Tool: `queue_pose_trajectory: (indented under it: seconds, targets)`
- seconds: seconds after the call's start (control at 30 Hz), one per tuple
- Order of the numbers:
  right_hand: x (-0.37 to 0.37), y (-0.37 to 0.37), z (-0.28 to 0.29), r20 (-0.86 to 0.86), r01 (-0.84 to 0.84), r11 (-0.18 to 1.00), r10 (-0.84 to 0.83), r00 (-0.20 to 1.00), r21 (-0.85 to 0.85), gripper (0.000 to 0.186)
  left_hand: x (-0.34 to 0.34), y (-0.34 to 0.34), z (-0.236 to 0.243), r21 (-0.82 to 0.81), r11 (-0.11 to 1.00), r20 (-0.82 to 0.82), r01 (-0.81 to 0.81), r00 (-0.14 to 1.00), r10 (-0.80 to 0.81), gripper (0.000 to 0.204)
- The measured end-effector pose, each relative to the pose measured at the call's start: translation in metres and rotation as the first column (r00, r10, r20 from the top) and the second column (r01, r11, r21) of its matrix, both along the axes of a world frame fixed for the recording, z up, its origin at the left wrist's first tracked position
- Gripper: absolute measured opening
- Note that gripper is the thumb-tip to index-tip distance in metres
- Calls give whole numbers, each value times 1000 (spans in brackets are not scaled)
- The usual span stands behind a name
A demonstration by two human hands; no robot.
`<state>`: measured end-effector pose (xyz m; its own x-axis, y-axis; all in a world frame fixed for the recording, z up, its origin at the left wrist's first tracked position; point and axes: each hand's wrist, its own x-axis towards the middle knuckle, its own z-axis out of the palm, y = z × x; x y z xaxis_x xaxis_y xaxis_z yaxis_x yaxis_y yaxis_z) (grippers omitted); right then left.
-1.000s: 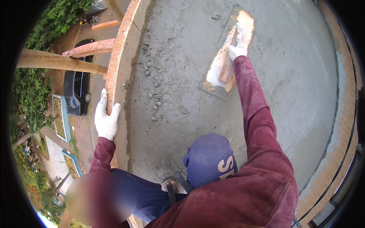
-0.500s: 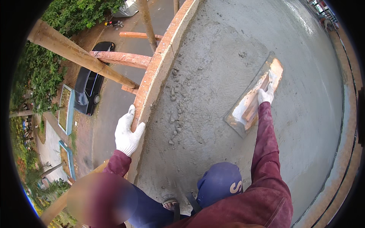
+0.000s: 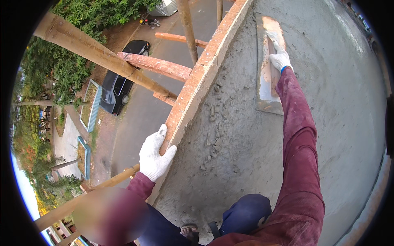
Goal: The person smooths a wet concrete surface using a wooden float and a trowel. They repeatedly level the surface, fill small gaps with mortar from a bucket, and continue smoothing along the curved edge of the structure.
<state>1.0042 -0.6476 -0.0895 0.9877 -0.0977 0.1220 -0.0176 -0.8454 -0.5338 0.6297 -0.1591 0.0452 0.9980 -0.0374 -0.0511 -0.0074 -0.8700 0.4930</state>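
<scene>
Right hand: my white-gloved right hand [image 3: 281, 58] is closed around the wooden handle [image 3: 271, 76] of the float, my arm reaching far forward; a bit of blue shows at the wrist.
Float: the long, flat float [image 3: 266, 93] lies on the wet concrete ahead of me, near the board, its upper face smeared whitish and orange.
Left hand: my gloved left hand [image 3: 156, 155] grips the edge of the board, thumb on the concrete side, fingers over the far side.
Board: the reddish-brown board [image 3: 193, 88] runs slantwise away from me, edging the slab.
Concrete: the grey wet concrete [image 3: 246, 160] spreads to the right of the board, smoother on its far right; a line of lumps [image 3: 212, 112] sits between the board and my right arm.
My legs: my dark blue knee [image 3: 246, 211] is bent below, a sandalled foot [image 3: 189, 231] beside it.
Scaffold: past the board, bamboo poles [image 3: 82, 47] and a reddish timber [image 3: 160, 66] stick outward.
Down below: a black car [image 3: 117, 90] stands beside the road [image 3: 137, 123], with green trees [image 3: 98, 16] beyond.
</scene>
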Motion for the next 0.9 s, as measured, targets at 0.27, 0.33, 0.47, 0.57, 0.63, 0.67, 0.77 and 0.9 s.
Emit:
queue_pose_trajectory:
  seconds: [0.27,0.33,0.47,0.57,0.63,0.67,0.77,0.9]
  targets:
    - [-128,144,21,-183,108,984,-81,980,142,89,-4,1,2,19,999,-13,-31,999,31,76]
    - [-188,169,23,-250,92,979,-45,967,180,98,-2,0,0,-7,1000,3,-30,1000,30,75]
    - [-231,173,16,-193,86,986,-57,980,144,92,-2,0,8,-22,999,-19,-28,999,27,74]
    - [-186,131,11,-105,241,961,-228,968,133,83,5,-7,14,9,999,-59,-33,998,33,74]
    - [-139,110,21,-38,327,944,-325,945,42,80,0,3,9,29,999,-64,-15,998,16,76]
    - [-109,97,29,-128,284,959,-281,951,5,77,-6,10,3,16,999,-35,-31,999,31,75]
    - [-19,-2,6,33,104,978,-100,994,-178,86,4,-6,0,-20,999,-102,-46,994,44,74]
    - [-21,18,7,-90,-81,991,71,993,-110,88,2,0,7,-19,999,-60,-31,998,30,71]
